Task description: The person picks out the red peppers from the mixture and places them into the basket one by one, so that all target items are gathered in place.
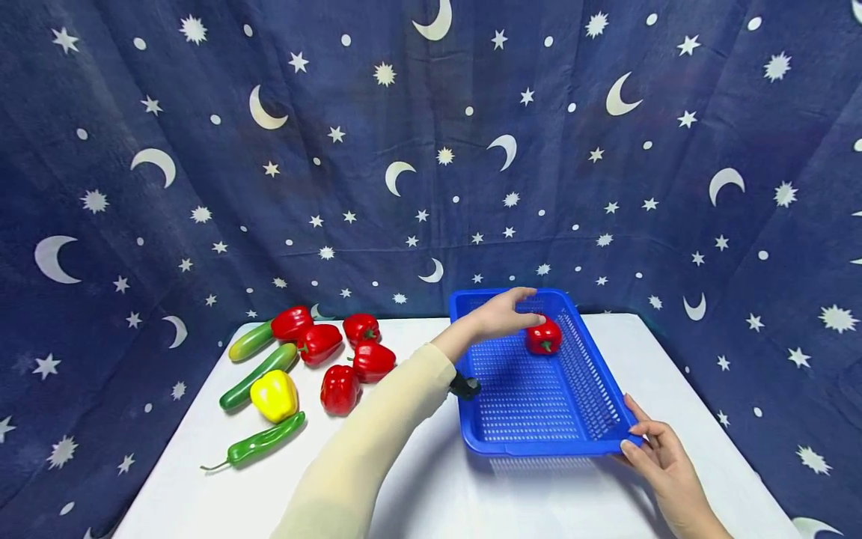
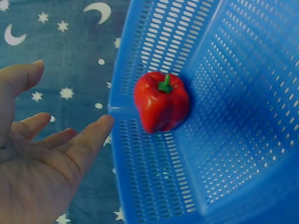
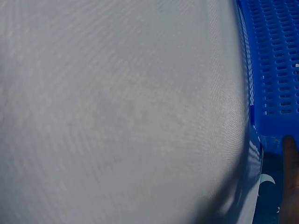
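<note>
- Your L sleeve [image 1: 370, 449] is closest to the cam, slanting up from the worktop's [image 1: 525, 509] near edge toward the basket [image 1: 539, 448].
- L hand [image 1: 502, 313]: released, nothing in it. Fingers stretched out over the basket's far end; L wrist view shows a gap btw fingertips & pepper.
- Red pepper [image 1: 543, 338]: inside the basket, far end, close to its R wall, stem showing.
- R hand [image 1: 663, 457]: grasping the basket, thumb & fingers pinching the rim at its near-R corner. R wrist view only catches a fingertip at the blue plastic.
- Basket: R half of worktop, far end by the far edge. Can't tell if your grip lifts the near side a bit.
- Far-L corner to mid: five loose reds [image 1: 319, 344], grouped. Two cucumbers [image 1: 259, 378] along the L edge, yellow pepper [image 1: 274, 397] just beside the nearer one, chili [image 1: 256, 445] nearest you on that side.
- Step in hand, prob.: placing the red pepper in the basket, R hand steadying. Could be a reach for it instead; stills don't settle that.
- Next move, if placing: lift L hand clear of the L wall w/o bumping it, then likely go for another red. If reaching: lower & curl fingers round the pepper. Either way, keep R hand firm so the basket doesn't slide.
</note>
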Available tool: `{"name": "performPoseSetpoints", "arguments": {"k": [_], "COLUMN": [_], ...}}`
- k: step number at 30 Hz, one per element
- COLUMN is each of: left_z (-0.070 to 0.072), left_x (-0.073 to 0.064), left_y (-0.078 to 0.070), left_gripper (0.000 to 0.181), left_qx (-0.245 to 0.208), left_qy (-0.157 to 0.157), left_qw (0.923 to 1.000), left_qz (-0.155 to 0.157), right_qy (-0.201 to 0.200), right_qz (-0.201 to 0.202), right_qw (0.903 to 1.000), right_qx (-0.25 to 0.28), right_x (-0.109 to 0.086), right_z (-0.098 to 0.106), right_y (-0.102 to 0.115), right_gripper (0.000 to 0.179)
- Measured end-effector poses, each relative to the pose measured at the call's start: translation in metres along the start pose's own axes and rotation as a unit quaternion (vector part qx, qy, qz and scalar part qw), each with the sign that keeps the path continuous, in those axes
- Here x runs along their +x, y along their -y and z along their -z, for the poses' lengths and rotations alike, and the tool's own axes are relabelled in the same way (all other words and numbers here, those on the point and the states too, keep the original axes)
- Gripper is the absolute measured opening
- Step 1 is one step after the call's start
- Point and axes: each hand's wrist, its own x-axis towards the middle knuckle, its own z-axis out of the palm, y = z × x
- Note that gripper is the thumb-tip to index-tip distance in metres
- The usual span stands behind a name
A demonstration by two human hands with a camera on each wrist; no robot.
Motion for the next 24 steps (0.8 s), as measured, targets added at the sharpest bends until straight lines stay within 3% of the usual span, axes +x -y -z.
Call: {"name": "performPoseSetpoints", "arguments": {"k": [3, 9, 24], "left_z": [0.005, 0.014, 0.041], "left_x": [-0.008, -0.028, -0.089], "left_y": [-0.004, -0.003, 0.015], "left_gripper": [0.070, 0.069, 0.070], "left_qx": [0.020, 0.018, -0.020], "left_qy": [0.000, 0.008, 0.000], "left_qw": [0.9996, 0.9981, 0.9974], "left_qz": [-0.022, -0.059, -0.069], "right_qy": [0.000, -0.005, 0.011], "right_qz": [0.001, -0.004, 0.007], "right_qw": [1.0000, 0.9997, 0.9988], "right_qx": [0.007, 0.023, 0.047], "right_x": [0.000, 0.000, 0.000], "right_z": [0.000, -0.003, 0.001], "right_y": [0.000, 0.002, -0.003], "right_gripper": [0.019, 0.020, 0.026]}}
